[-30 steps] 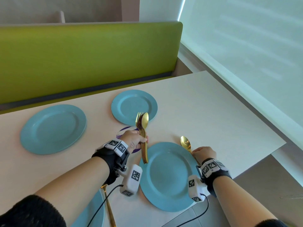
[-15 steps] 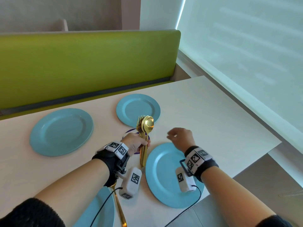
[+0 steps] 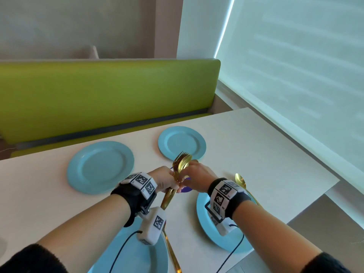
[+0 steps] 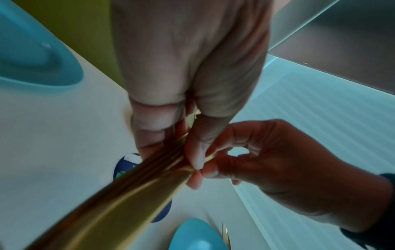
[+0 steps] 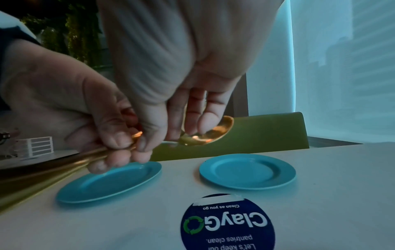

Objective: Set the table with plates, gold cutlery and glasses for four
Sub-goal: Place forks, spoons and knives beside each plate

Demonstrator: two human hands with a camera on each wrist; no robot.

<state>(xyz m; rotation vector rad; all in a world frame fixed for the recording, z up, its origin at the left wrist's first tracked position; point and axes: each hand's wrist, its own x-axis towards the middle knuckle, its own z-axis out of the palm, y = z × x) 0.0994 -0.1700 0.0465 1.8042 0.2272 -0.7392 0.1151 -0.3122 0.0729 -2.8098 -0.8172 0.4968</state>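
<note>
My left hand (image 3: 169, 182) grips a bundle of gold cutlery (image 3: 180, 164), forks and spoons pointing up, above the white table. My right hand (image 3: 187, 174) meets it from the right and pinches a spoon (image 5: 213, 133) in the bundle between thumb and fingers (image 4: 198, 175). Several blue plates lie on the table: far left (image 3: 100, 167), far right (image 3: 182, 143), near right (image 3: 201, 217) partly under my right wrist, near left (image 3: 153, 259). One gold spoon (image 3: 240, 180) lies to the right of the near right plate. Another gold piece (image 3: 172, 255) lies beside the near left plate.
A round dark blue sticker (image 5: 227, 223) sits on the table under my hands. A green bench back (image 3: 108, 95) runs along the far side. The table's right edge (image 3: 295, 154) borders a window with a pale blind.
My right hand let go of the spoon beside the near right plate, moved left to the bundle and now pinches a spoon there. My left hand stays on the bundle.
</note>
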